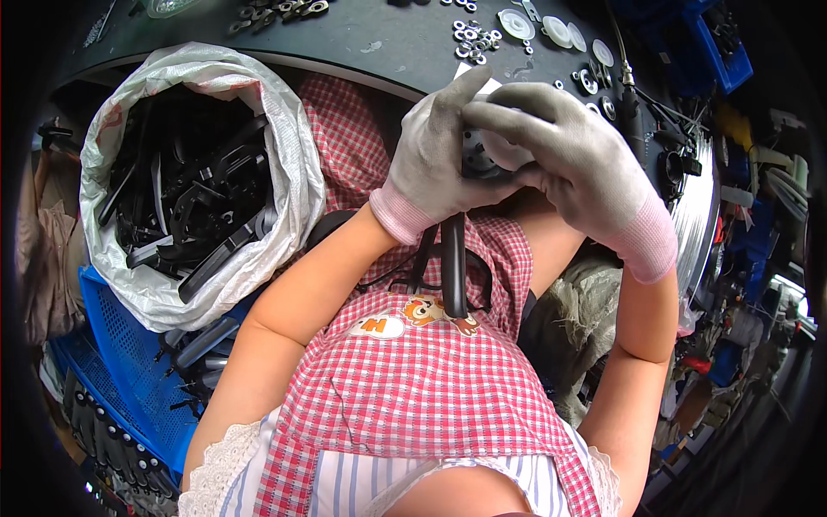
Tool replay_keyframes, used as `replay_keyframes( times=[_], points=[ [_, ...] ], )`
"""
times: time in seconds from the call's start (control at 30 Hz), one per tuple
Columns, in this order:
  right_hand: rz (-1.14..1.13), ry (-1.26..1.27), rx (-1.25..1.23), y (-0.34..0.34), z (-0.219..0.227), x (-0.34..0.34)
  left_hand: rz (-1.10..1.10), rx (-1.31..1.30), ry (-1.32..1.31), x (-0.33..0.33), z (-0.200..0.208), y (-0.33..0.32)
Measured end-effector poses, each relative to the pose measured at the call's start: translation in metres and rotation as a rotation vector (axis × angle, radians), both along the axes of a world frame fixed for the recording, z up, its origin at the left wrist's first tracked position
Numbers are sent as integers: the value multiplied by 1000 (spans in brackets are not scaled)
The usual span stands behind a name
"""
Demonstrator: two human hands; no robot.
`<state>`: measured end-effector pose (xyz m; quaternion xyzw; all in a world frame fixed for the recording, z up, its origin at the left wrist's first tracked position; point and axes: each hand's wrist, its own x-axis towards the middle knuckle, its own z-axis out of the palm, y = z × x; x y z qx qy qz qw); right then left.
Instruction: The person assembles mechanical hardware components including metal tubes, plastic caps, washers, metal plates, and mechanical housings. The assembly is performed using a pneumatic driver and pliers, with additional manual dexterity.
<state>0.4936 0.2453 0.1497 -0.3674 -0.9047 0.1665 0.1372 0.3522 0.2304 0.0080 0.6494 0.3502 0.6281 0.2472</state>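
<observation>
In the middle, above my lap, my left hand, in a grey-palmed glove with a pink cuff, is closed round a black part with a round head. A long black bar runs from this part down toward my apron. My right hand, gloved the same way, curves round the other side with fingers bent. Its fingers and thumb close on a translucent whitish disc at the round head. The fingers partly cover both pieces, so I cannot tell how far the disc is seated.
A white woven sack full of black parts stands at the left, by a blue crate. On the dark table lie small metal rings, white discs and other metal parts. Blue bins are at the far right.
</observation>
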Motion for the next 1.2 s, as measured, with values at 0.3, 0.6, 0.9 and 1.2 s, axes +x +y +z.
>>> replay_keyframes(
  times=[0.3,0.6,0.9,1.2],
  points=[
    [-77,-552,-70,6,11,-16,52,130,-1,0,-6,4],
    [-382,-935,-224,4,26,-48,47,70,-66,9,-15,0],
    [-396,-308,32,-9,-10,-11,47,96,-57,2,-6,0],
    [-319,1293,-1011,-116,-186,-16,135,112,146,3,0,-17]
  ],
)
